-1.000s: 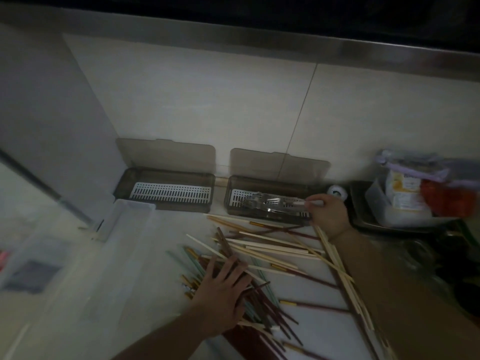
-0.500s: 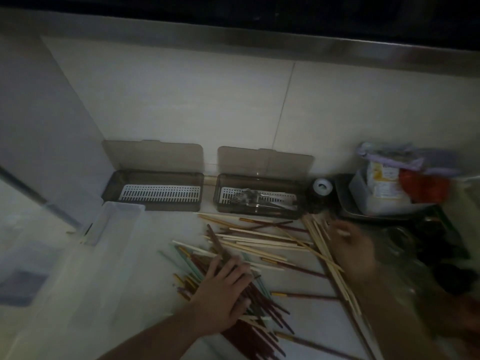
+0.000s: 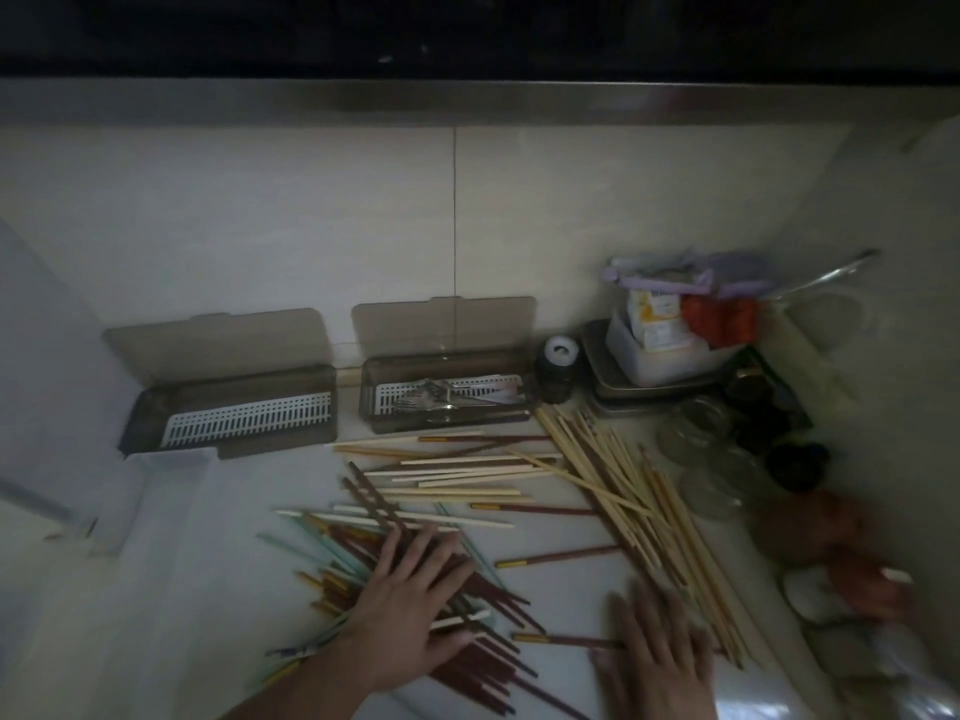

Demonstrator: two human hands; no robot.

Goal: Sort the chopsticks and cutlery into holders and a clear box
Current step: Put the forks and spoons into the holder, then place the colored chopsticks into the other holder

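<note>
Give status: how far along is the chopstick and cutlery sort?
Done: metal forks lie in the right smoky lidded holder. In hand: left hand presses flat on the dark red chopstick pile; right hand is open, blurred. Left: the left smoky holder holds nothing; pale wooden chopsticks stay scattered.

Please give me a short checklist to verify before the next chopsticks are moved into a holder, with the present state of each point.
1. Left holder lid open, tray free: ok.
2. Right holder lid open: ok; the forks already lie in it.
3. Left hand flat on the dark red chopsticks, nothing gripped: ok.
4. Right hand empty: cannot tell, blurred.
5. Pale wooden chopsticks separated from the other colours: not ok, the piles overlap.
6. Clear box open: ok.
</note>
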